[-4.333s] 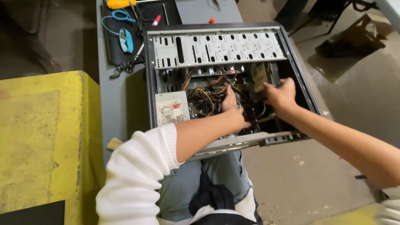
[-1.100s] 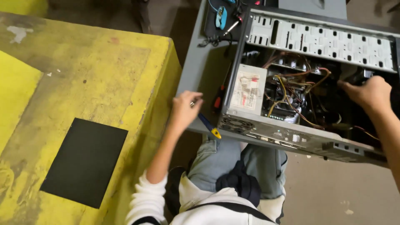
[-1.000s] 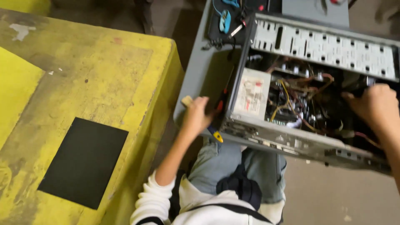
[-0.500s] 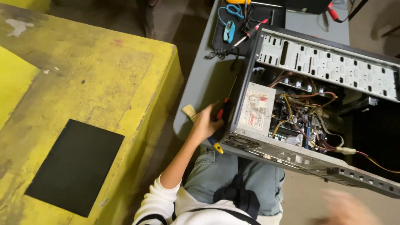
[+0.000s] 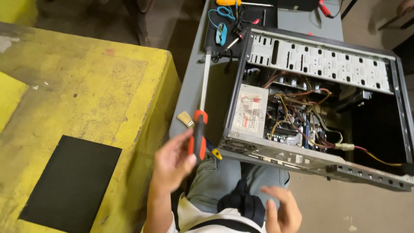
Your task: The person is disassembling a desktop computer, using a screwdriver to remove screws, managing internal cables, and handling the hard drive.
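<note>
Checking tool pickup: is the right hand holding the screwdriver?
No, the left hand grips the screwdriver; the right hand is empty.

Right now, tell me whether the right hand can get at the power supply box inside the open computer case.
Probably yes: the right hand is empty, and the case's open side leaves the power supply box uncovered.
</note>
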